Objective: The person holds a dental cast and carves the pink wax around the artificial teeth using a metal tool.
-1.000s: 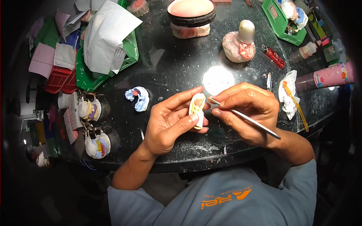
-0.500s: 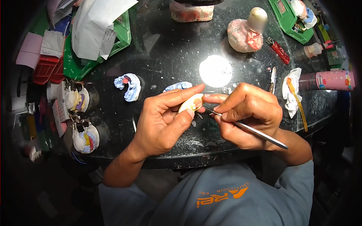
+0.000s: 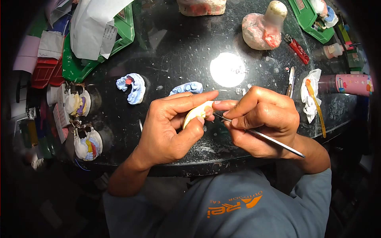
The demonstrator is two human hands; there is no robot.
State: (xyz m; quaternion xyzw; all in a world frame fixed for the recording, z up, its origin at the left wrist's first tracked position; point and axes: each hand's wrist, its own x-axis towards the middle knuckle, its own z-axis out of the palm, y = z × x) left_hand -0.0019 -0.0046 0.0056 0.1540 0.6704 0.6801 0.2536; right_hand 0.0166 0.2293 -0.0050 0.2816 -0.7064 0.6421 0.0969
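Observation:
Between the thumb and fingers of my left hand [image 3: 168, 131] is a pale yellow dental cast [image 3: 193, 114], tilted so its side faces up. My right hand [image 3: 264, 121] grips a slim metal carving tool [image 3: 274, 139] like a pen. The tool's thin tip points at the cast's right end; whether it touches cannot be made out. My right index fingertip rests close by that same end. Just beyond my left hand lies a blue partial dental cast [image 3: 186, 88], and further left a blue horseshoe-shaped dental cast [image 3: 136, 89] with a red spot.
Two mounted dental models [image 3: 88, 143] stand at the left edge. Green bins [image 3: 123, 33] with papers sit behind. At right are a red lighter [image 3: 297, 49], a folding knife [image 3: 291, 81], crumpled tissue [image 3: 311, 93] with a yellow-brown strip, and a pink cup [image 3: 352, 84]. A pinkish lump [image 3: 254, 31] stands at the back.
The yellow cast has turned in my left hand, showing more of its side. The tool has rolled slightly in my right hand. The whole view has shifted a little.

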